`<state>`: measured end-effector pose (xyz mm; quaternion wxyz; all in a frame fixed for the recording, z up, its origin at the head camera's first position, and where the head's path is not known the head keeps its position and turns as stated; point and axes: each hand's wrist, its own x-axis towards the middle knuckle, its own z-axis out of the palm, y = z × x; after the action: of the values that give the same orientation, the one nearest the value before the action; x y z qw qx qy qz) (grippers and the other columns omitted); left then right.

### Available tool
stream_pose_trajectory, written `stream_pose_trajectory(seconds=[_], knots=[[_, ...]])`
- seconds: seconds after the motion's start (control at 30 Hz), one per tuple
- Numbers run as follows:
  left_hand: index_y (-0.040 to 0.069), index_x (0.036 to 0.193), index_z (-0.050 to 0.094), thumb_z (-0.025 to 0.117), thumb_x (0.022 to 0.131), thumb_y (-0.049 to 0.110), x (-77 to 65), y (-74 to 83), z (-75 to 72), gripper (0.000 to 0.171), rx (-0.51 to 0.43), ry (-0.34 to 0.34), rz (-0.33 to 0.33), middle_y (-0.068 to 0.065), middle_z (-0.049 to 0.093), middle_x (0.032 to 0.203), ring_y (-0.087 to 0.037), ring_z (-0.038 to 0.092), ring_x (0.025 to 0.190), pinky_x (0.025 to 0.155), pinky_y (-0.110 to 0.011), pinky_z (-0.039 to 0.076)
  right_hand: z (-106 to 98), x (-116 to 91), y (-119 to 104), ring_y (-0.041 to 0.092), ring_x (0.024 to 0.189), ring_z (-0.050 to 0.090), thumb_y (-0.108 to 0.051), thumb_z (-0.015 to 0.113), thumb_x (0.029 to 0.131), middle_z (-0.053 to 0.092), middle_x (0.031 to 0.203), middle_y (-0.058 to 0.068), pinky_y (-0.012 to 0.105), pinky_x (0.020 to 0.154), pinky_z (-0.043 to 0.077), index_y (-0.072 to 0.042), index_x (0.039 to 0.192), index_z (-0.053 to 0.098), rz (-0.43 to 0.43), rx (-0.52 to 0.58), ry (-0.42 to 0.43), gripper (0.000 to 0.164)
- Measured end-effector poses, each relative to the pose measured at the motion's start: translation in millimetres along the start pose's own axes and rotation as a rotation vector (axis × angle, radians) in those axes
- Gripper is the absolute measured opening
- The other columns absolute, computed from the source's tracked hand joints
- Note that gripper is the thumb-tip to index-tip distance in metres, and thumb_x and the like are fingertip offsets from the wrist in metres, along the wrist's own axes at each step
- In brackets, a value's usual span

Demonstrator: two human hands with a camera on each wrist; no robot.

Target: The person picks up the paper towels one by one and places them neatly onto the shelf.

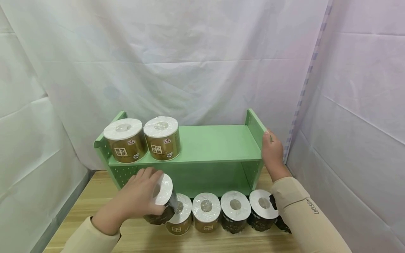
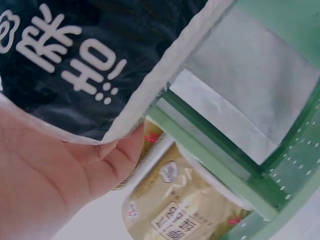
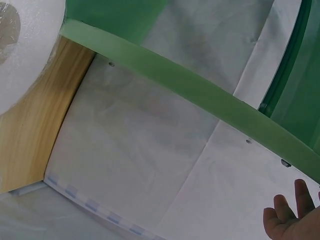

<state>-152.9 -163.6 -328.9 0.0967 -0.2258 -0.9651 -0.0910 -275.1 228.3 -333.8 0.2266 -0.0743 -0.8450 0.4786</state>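
Head view: your left hand (image 1: 139, 195) gripped a black roll (image 1: 170, 202), thumb toward the front; the roll leaned before the rack (image 1: 202, 177) at its lower left, overlapping the first of the row (image 1: 207, 218) on the table (image 1: 95, 182). Your right hand (image 1: 272, 151) lay at the right panel (image 1: 257, 126); the right wrist view showed several fingers apart, but whether thumb and forefinger pinched the edge you could not tell. Two gold rolls (image 1: 162, 140) stood at the left of the upper board (image 1: 218, 142). Good handling, in our judgement, called for you to hold firmly without denting the roll, keep its base away from neighbouring rolls, level it before any release, and only lightly steady the panel, since a hard push could have shifted the rack.
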Motion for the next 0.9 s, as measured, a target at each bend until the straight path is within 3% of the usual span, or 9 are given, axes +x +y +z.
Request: stream_pose_trajectory(seconds=[0.4,0.9], knots=[[0.003,0.127,0.053,0.077,0.058,0.041,13.0,18.1,-17.4,0.082,-0.028,0.019,0.044,-0.017,0.053,0.118,-0.033,0.049,0.110,0.087,-0.053,0.046,0,1,1,0.035,0.137,0.036,-0.042,0.023,0.102,0.040,0.150,0.014,0.052,0.111,0.029,-0.012,0.148,0.040,0.013,-0.010,-0.005,0.057],[0.001,0.131,0.051,0.076,0.059,0.045,32.3,33.6,-39.2,0.088,-0.020,0.052,0.113,-0.018,0.053,0.119,-0.033,0.049,0.107,0.089,-0.051,0.046,0,1,2,0.037,0.134,0.040,-0.040,0.023,0.101,0.042,0.148,0.017,0.053,0.109,0.031,-0.010,0.147,0.041,-0.002,-0.021,-0.005,0.057]])
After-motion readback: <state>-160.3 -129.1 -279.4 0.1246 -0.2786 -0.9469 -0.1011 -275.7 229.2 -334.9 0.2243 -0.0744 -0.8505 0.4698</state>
